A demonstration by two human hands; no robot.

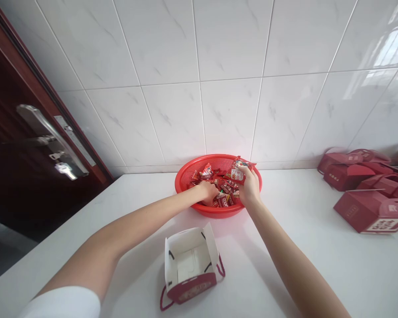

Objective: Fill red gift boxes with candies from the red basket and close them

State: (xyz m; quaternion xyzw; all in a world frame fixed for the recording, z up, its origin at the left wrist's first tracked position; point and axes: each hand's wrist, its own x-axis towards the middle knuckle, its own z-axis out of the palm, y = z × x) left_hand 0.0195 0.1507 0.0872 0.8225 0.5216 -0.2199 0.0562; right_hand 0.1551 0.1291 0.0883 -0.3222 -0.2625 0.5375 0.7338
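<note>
A red plastic basket (215, 213) stands against the wall with many small wrapped candies (223, 199) in it. My left hand (208, 192) reaches down into the candies; its fingers are curled, and what they grip, if anything, is hidden. At the basket's right side my right hand (248, 185) is closed on a red and white snack packet (238, 171), raised above the other sweets. Nearer to me sits an open gift box (190, 260), white inside and dark red outside, with rope handles. Nothing lies inside it.
Several dark red gift boxes (365, 210) are grouped at the right on the white table (126, 221). A tiled wall (172, 115) rises behind. At the left is a dark door (6, 132) with a metal handle and hanging keys (65, 170).
</note>
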